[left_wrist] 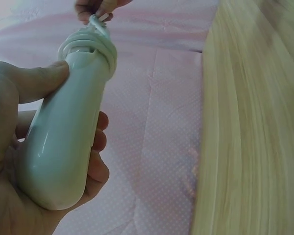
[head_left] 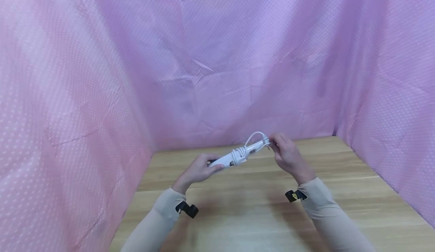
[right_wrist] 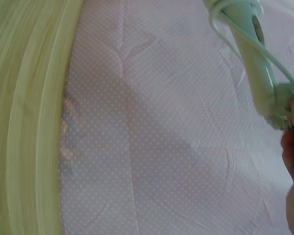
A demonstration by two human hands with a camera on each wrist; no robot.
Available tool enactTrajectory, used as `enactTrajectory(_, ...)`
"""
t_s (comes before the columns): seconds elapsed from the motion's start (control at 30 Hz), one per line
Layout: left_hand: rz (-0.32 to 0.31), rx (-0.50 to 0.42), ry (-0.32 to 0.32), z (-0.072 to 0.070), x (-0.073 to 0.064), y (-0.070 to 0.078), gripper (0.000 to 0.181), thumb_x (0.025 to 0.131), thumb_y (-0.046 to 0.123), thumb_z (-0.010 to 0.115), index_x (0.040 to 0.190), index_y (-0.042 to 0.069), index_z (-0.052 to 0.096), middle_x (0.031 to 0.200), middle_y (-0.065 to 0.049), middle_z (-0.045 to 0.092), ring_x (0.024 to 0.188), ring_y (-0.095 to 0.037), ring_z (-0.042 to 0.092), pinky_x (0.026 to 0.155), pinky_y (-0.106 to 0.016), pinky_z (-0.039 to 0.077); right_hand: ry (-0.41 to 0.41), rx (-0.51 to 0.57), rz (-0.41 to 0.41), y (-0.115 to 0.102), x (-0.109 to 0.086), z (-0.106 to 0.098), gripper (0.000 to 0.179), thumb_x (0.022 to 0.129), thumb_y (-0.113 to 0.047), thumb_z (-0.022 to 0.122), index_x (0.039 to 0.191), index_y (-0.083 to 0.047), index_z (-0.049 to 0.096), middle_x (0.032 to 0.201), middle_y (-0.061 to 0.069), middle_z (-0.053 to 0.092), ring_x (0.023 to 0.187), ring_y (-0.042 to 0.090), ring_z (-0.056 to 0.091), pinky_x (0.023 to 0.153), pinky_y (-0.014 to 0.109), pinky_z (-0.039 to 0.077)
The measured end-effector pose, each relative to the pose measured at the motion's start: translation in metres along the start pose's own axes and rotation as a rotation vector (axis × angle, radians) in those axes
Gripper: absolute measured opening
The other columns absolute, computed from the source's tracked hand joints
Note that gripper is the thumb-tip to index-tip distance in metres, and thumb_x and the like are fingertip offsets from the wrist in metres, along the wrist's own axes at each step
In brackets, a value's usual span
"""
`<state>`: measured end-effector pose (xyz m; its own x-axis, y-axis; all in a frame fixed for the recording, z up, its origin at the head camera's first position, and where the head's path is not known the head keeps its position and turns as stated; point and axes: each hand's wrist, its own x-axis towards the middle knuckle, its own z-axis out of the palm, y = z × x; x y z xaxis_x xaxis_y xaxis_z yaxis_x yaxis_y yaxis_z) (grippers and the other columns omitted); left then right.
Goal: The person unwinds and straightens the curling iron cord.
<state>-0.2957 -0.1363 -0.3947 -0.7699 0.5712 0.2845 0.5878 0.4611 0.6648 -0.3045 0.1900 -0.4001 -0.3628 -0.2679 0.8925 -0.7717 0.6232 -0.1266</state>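
Note:
A slim white electric appliance (head_left: 225, 160) with a rounded end is held above the table, slanting up to the right. Its white cord (head_left: 239, 155) is wound in several turns around the middle, with a loose loop nearer the far end. My left hand (head_left: 199, 168) grips the thick rounded body (left_wrist: 63, 127), thumb along the top and fingers curled underneath. At the narrow end, my right hand (head_left: 288, 156) pinches the cord's end, where a small plug-like piece (right_wrist: 285, 93) shows. The fingers partly hide that piece, and the appliance's exact kind cannot be told.
Below the hands spreads a light wood-grain table (head_left: 238, 206). Pink dotted sheeting (head_left: 217, 74) hangs behind it and along both sides. Black wrist straps with small cameras (head_left: 188, 209) sit on both sleeves.

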Motion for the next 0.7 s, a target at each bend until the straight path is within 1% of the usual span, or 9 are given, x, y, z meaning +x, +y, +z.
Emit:
enactTrajectory(0.07, 0.001, 0.009, 0.014, 0.0, 0.002, 0.0, 0.027, 0.091, 0.026, 0.068, 0.112, 0.008, 0.072, 0.093, -0.003, 0.071, 0.076, -0.012, 0.059, 0.066, -0.025, 0.05, 0.031, -0.03, 0.024, -0.002, 0.0, 0.004, 0.015, 0.08, 0.009, 0.064, 0.089, -0.001, 0.058, 0.085, 0.007, 0.057, 0.079, 0.019, 0.056, 0.072, 0.027, 0.049)
enactTrajectory(0.13, -0.005, 0.012, 0.027, 0.001, 0.002, -0.001, 0.027, 0.091, 0.025, 0.069, 0.111, 0.008, 0.072, 0.092, -0.003, 0.071, 0.074, -0.011, 0.059, 0.065, -0.025, 0.05, 0.058, -0.04, 0.026, -0.004, -0.002, 0.008, 0.014, 0.08, 0.009, 0.064, 0.089, 0.0, 0.059, 0.087, 0.008, 0.057, 0.081, 0.021, 0.056, 0.073, 0.028, 0.049)
enactTrajectory(0.2, -0.018, 0.016, 0.034, 0.002, 0.001, -0.003, 0.026, 0.09, 0.025, 0.069, 0.109, 0.008, 0.073, 0.09, -0.002, 0.071, 0.073, -0.01, 0.058, 0.064, -0.025, 0.049, 0.081, -0.037, -0.002, -0.004, -0.003, 0.011, 0.015, 0.079, 0.01, 0.066, 0.089, 0.001, 0.062, 0.088, 0.009, 0.059, 0.082, 0.022, 0.057, 0.074, 0.028, 0.05)
enactTrajectory(0.3, -0.039, 0.016, 0.042, 0.002, 0.001, -0.005, 0.025, 0.09, 0.024, 0.07, 0.109, 0.008, 0.073, 0.09, -0.002, 0.071, 0.072, -0.01, 0.058, 0.062, -0.025, 0.049, 0.095, -0.024, -0.057, -0.003, -0.002, 0.014, 0.018, 0.076, 0.01, 0.07, 0.091, 0.002, 0.066, 0.09, 0.01, 0.062, 0.083, 0.024, 0.059, 0.075, 0.029, 0.05)
enactTrajectory(0.43, -0.05, 0.004, 0.041, 0.005, 0.0, -0.007, 0.025, 0.09, 0.025, 0.069, 0.107, 0.008, 0.073, 0.09, -0.003, 0.071, 0.073, -0.013, 0.059, 0.062, -0.026, 0.05, 0.064, -0.058, -0.122, -0.002, -0.001, 0.015, 0.019, 0.075, 0.008, 0.073, 0.092, 0.001, 0.066, 0.09, 0.01, 0.063, 0.082, 0.024, 0.059, 0.073, 0.032, 0.051)
enactTrajectory(0.6, -0.065, 0.003, 0.027, 0.005, -0.001, -0.006, 0.026, 0.091, 0.027, 0.069, 0.108, 0.007, 0.073, 0.093, -0.006, 0.071, 0.076, -0.015, 0.06, 0.064, -0.026, 0.05, -0.001, -0.129, -0.155, -0.001, -0.003, 0.016, 0.009, 0.082, 0.004, 0.065, 0.091, 0.002, 0.061, 0.089, 0.011, 0.059, 0.081, 0.025, 0.056, 0.072, 0.036, 0.05)
enactTrajectory(0.63, -0.066, -0.002, 0.026, 0.005, -0.001, -0.005, 0.026, 0.091, 0.027, 0.069, 0.108, 0.007, 0.073, 0.093, -0.006, 0.072, 0.076, -0.015, 0.061, 0.064, -0.026, 0.05, -0.003, -0.135, -0.16, -0.001, -0.002, 0.017, 0.008, 0.084, 0.003, 0.062, 0.092, 0.002, 0.06, 0.089, 0.011, 0.058, 0.082, 0.026, 0.055, 0.073, 0.036, 0.049)
enactTrajectory(0.7, -0.071, -0.015, 0.031, 0.004, -0.001, -0.004, 0.028, 0.091, 0.027, 0.068, 0.109, 0.006, 0.072, 0.094, -0.007, 0.072, 0.077, -0.014, 0.061, 0.065, -0.026, 0.051, 0.023, -0.136, -0.178, -0.001, -0.002, 0.017, 0.007, 0.086, 0.002, 0.059, 0.094, 0.003, 0.061, 0.091, 0.011, 0.059, 0.082, 0.026, 0.055, 0.073, 0.037, 0.048)
